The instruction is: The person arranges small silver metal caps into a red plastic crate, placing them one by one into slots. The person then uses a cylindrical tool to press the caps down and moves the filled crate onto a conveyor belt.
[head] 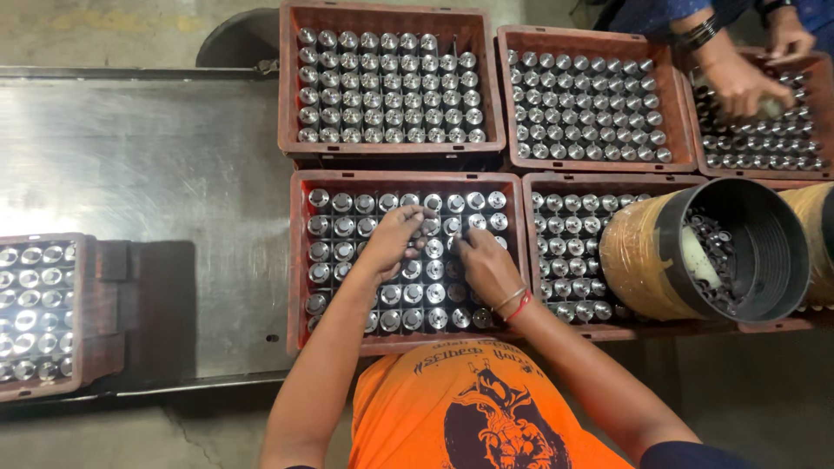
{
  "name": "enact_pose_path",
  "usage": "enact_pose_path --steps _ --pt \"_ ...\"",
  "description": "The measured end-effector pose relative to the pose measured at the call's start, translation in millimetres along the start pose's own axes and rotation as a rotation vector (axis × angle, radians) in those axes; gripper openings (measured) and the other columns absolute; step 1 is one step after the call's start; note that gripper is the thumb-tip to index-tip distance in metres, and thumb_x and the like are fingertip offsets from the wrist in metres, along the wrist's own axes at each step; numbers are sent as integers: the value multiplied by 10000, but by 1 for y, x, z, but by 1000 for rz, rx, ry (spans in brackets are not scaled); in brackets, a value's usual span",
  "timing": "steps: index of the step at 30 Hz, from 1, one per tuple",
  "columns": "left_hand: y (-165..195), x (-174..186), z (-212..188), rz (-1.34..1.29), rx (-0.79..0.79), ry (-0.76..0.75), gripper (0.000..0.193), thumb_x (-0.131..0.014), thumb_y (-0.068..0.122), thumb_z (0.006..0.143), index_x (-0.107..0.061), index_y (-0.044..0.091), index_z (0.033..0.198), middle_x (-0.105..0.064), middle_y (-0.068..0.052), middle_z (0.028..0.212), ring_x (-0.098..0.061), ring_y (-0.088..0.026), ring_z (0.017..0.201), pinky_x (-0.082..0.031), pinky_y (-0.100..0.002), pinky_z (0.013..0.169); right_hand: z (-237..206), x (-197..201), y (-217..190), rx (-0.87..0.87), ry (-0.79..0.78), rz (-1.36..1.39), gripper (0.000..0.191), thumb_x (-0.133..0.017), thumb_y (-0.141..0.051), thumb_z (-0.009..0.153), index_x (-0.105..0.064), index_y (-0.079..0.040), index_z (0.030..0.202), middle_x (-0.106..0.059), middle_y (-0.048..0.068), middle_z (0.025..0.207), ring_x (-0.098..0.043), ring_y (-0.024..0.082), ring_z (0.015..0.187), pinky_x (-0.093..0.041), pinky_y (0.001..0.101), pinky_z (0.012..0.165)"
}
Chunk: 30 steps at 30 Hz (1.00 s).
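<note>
In the middle of the frame, both hands of the person are down inside a red plastic crate (300,260) that is divided into small cells, most of them filled with upright shiny metal cylinders (413,293). The left hand (395,241) is over the upper middle part of this crate, its fingers bent and close together on the tops of some cylinders; I cannot tell if it really holds one. The right hand (488,265) is just beside it, a little lower and to the right, with fingers narrowed to a pinch at one cylinder in the upper row; a red thread and a bangle are on its wrist. More crates with the same cylinders are above and to the right. At the right of the frame a black drum (764,252) with yellow-brown wrapping lies on its side. In the upper right corner, hands of another person (738,82) touch the cylinders in another crate. At the left is a steel table (130,165).
</note>
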State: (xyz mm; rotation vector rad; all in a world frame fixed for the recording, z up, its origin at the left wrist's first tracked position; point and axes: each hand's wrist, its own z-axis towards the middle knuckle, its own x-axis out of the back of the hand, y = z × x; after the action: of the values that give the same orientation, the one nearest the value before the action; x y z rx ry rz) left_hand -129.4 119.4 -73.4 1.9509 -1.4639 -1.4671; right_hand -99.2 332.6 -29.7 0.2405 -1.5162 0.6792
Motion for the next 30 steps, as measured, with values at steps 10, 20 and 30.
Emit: enact_pose_path --steps 10,20,30 --pt "4 -17 -12 760 -119 -95 218 -663 250 977 -748 86 1093 -736 -15 860 -621 -115 648 -530 -259 604 8 32 4 -213 122 530 215 -703 -173 945 -791 -47 1095 -702 87 832 -627 182 742 -499 329 660" --pt "17 -12 -29 903 -360 -14 250 -748 295 916 -765 62 1005 -745 -61 825 -665 -139 711 -530 -334 691 27 10 4 -220 160 636 142 -763 -216 903 -783 -76 911 -758 57 801 -696 155 681 -532 280 608" --pt "27 5 -28 533 -245 236 192 -702 230 974 -730 40 972 -634 -6 697 -528 -74 563 -426 -251 506 4 -31 -21 167 128 -79 194 -585 -45 992 -718 19 1118 -561 72 759 -561 198 730 -490 294 562"
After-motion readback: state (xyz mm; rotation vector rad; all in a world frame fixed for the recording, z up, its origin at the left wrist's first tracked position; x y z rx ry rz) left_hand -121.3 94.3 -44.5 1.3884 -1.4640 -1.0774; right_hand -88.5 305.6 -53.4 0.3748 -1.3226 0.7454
